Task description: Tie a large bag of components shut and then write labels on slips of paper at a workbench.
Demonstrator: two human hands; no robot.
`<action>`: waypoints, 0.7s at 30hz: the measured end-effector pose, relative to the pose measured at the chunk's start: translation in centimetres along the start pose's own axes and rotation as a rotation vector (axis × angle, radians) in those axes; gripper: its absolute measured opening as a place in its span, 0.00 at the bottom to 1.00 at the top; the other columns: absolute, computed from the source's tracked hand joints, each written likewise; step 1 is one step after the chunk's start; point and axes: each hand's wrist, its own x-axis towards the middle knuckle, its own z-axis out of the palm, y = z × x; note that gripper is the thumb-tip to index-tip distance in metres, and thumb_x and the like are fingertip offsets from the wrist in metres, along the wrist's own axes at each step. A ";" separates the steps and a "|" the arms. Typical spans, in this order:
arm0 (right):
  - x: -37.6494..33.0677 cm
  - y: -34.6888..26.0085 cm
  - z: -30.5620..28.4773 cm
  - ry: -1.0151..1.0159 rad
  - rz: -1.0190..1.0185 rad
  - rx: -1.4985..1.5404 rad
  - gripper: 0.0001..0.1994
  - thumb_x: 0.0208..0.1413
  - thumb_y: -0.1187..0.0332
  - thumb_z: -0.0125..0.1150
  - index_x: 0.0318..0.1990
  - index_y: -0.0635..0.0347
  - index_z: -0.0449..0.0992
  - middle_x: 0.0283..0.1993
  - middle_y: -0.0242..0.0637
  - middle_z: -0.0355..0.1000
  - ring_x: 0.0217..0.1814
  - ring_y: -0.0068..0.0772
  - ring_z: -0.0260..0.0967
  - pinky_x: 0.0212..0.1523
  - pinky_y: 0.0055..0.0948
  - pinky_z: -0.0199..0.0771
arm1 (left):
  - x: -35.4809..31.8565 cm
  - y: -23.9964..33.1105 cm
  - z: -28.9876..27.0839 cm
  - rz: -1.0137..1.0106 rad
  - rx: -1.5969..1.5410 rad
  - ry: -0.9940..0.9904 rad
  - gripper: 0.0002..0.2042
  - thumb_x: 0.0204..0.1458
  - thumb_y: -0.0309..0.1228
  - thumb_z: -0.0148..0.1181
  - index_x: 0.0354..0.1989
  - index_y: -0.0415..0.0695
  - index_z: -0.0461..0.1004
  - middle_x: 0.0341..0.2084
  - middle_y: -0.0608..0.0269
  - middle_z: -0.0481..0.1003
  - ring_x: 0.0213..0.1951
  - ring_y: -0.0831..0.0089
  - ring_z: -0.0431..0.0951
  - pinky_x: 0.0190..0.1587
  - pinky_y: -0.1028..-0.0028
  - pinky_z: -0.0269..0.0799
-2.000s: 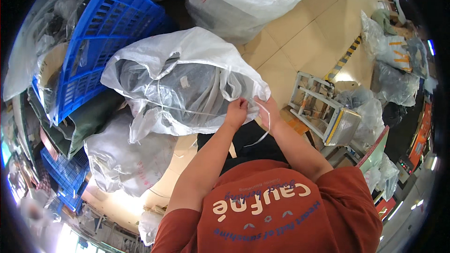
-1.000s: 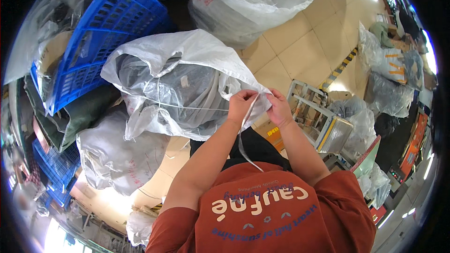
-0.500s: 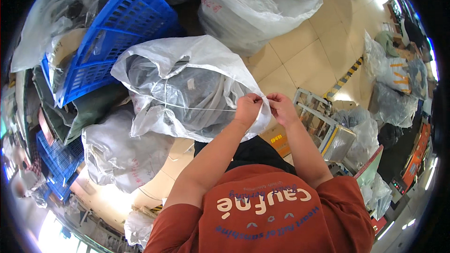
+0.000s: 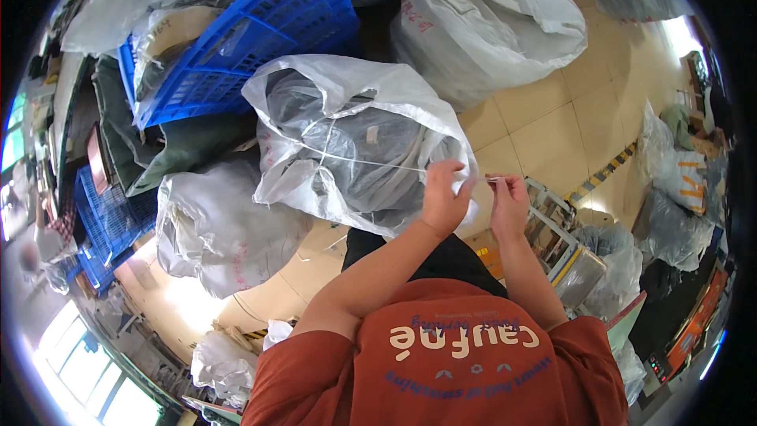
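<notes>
1. Centrally, a clear plastic sack point(image 4: 355, 142) stuffed with dark garments sits just in front of the person, its mouth gathered to the right.
2. A thin white string point(image 4: 371, 160) runs taut across the sack from a knot at its left to the hands at its right.
3. The left hand point(image 4: 443, 197) pinches the string, fingers curled tight, touching the sack's right edge.
4. The right hand point(image 4: 509, 203) sits just right of the left hand, fingertips pinched on the string's end.
5. A blue plastic crate point(image 4: 260, 31) lies far left, behind the sack.
6. A large white sack point(image 4: 489, 24) stands far right on the tiled floor point(image 4: 568, 126).
7. Another filled sack point(image 4: 221, 225) rests near left, touching the first.
</notes>
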 end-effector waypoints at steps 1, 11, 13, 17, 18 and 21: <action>-0.7 -1.5 1.3 -0.057 -0.063 -0.050 0.01 0.53 0.77 0.50 0.31 0.62 0.68 0.32 0.34 0.69 0.32 0.21 0.66 0.35 0.20 0.67 | -0.5 0.0 -1.1 -0.126 -0.072 0.087 0.13 0.41 0.22 0.60 0.36 0.39 0.66 0.35 0.51 0.68 0.37 0.62 0.68 0.41 0.69 0.64; -5.9 -5.6 14.0 -0.764 -0.809 -0.351 0.07 0.42 0.80 0.59 0.28 0.60 0.67 0.29 0.38 0.69 0.31 0.40 0.67 0.33 0.30 0.68 | -2.0 2.8 -13.5 -0.808 -1.078 0.182 0.16 0.57 0.35 0.47 0.44 0.34 0.68 0.37 0.59 0.72 0.38 0.73 0.70 0.43 0.74 0.64; -6.4 -5.8 15.6 -0.786 -0.951 -0.420 0.08 0.41 0.80 0.59 0.28 0.60 0.67 0.29 0.38 0.69 0.30 0.42 0.67 0.31 0.30 0.67 | -1.5 3.6 -15.9 -0.867 -1.084 0.206 0.16 0.57 0.36 0.48 0.44 0.34 0.69 0.37 0.59 0.73 0.37 0.75 0.71 0.41 0.76 0.66; -7.4 -5.9 17.9 -0.776 -0.890 -0.339 0.09 0.39 0.82 0.58 0.28 0.60 0.67 0.28 0.38 0.69 0.29 0.42 0.67 0.29 0.32 0.66 | -2.0 4.4 -19.8 -0.621 -0.769 0.068 0.11 0.54 0.31 0.51 0.39 0.36 0.72 0.31 0.57 0.74 0.31 0.71 0.72 0.37 0.73 0.68; -7.5 -5.9 18.4 -0.791 -0.902 -0.319 0.09 0.39 0.82 0.58 0.28 0.60 0.67 0.27 0.38 0.69 0.28 0.42 0.67 0.29 0.32 0.66 | -2.0 3.9 -20.8 -0.616 -0.775 0.068 0.11 0.54 0.31 0.51 0.39 0.36 0.72 0.31 0.57 0.74 0.31 0.71 0.72 0.37 0.73 0.68; -6.9 -3.3 20.2 -0.841 -0.862 -0.448 0.07 0.41 0.78 0.59 0.29 0.61 0.68 0.28 0.39 0.69 0.31 0.45 0.67 0.31 0.36 0.67 | -1.2 2.5 -25.2 -0.098 0.469 -0.111 0.03 0.46 0.27 0.54 0.27 0.43 0.74 0.22 0.55 0.71 0.26 0.57 0.72 0.27 0.66 0.68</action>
